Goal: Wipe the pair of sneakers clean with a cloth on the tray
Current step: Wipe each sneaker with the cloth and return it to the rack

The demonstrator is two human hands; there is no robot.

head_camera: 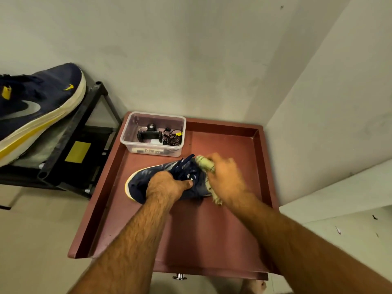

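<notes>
A navy sneaker point(146, 177) with a yellow-white sole lies on its side in the middle of the reddish-brown tray point(222, 234), toe pointing left. My left hand point(167, 184) grips it over the middle, by the loose dark laces point(186, 166). My right hand point(227, 179) holds a crumpled pale greenish cloth point(204, 163) pressed against the heel end of the shoe; the hand is motion-blurred. The second navy sneaker point(31, 109), with a grey swoosh and yellow stripe, rests on a black rack at the far left, outside the tray.
A clear plastic box point(152, 134) with a black clamp, cables and small parts stands in the tray's far left corner. The black metal rack point(84, 132) stands left of the tray. Pale walls close in behind and to the right. A metal knob point(179, 277) sticks out below the tray's front edge.
</notes>
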